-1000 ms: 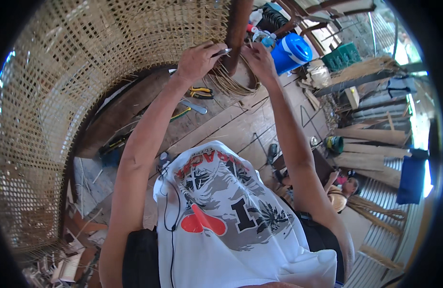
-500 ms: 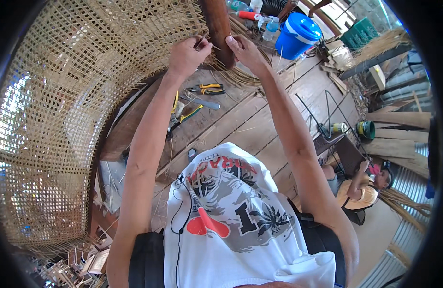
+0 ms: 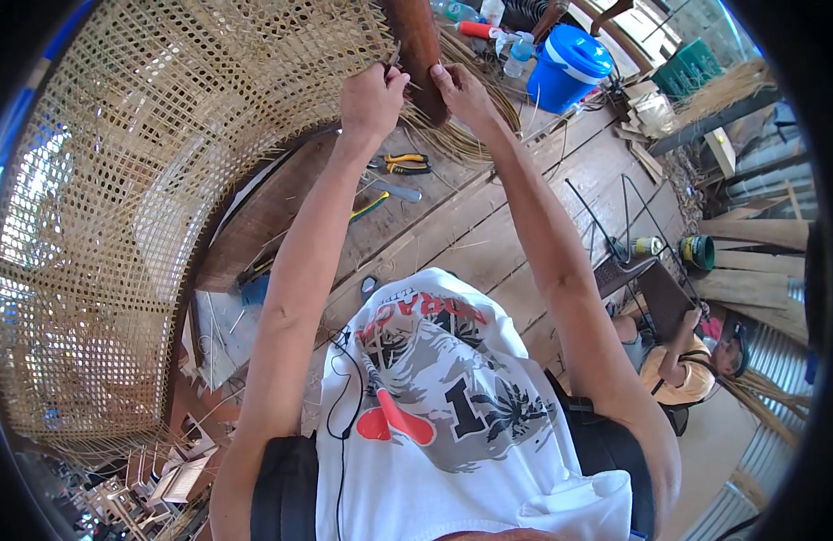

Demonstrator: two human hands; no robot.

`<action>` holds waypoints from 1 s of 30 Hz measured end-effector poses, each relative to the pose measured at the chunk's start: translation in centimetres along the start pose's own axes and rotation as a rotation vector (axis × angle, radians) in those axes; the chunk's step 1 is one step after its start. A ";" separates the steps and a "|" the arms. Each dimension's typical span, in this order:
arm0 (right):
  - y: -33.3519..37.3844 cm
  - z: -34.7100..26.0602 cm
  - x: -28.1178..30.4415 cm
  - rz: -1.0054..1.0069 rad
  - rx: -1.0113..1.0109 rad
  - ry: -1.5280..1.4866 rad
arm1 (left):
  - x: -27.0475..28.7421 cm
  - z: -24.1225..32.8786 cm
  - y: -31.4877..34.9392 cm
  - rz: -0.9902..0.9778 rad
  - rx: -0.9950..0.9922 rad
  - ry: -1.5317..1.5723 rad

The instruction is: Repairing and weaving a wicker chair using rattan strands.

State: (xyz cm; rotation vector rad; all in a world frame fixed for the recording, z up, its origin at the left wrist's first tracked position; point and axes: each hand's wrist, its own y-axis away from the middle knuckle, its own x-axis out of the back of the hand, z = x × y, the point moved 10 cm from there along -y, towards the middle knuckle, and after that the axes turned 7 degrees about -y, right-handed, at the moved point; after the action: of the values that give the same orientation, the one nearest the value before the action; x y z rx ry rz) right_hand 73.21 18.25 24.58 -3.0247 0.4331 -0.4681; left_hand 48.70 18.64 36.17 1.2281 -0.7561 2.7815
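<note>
The left grip is closed, its thumb and forefinger pinched together beside the post. A thin dark piece juts up from between those fingers; what kind of thing it is, I cannot tell. The right grip is at the other side of the post, its thumb laid flat against the wood. Its fingertips are hidden, so I cannot tell how far it is closed or whether it wraps the post.

The woven cane spreads to the left of the left grip and beyond it, and its ragged edge ends at the post, right by the left fingers. Loose strands lie in a coil below the post, between the two grips and just under the right one.

Nearer the body than the left grip, pliers with yellow and black handles lie on the boards, next to a flat blade and a yellow-green handle. Beyond the right grip and to its right stand a bottle and a blue cooler.
</note>
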 end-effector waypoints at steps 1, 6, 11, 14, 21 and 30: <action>0.0 0.0 0.2 0.008 -0.002 -0.002 | 0.1 0.3 0.1 -0.006 0.025 0.026; 0.9 -1.5 1.0 0.080 0.090 0.032 | -0.7 0.9 0.4 0.014 -0.009 -0.052; 1.4 -1.7 1.6 0.095 0.072 0.006 | -0.6 1.5 0.9 0.009 -0.064 0.105; 0.8 -1.0 1.9 0.104 0.101 -0.047 | -1.2 1.5 0.4 -0.091 -0.117 0.241; 1.0 -1.4 1.7 0.114 0.132 -0.062 | 0.3 2.7 0.0 0.031 -0.382 0.096; 1.5 -1.9 3.2 0.137 0.127 -0.031 | -0.4 2.8 -1.8 -0.061 -0.297 0.028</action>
State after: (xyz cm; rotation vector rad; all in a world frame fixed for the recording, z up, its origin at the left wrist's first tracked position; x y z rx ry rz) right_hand 75.14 15.91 27.12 -2.8535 0.5809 -0.4220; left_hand 51.29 19.09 38.29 1.1334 -1.0620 2.5154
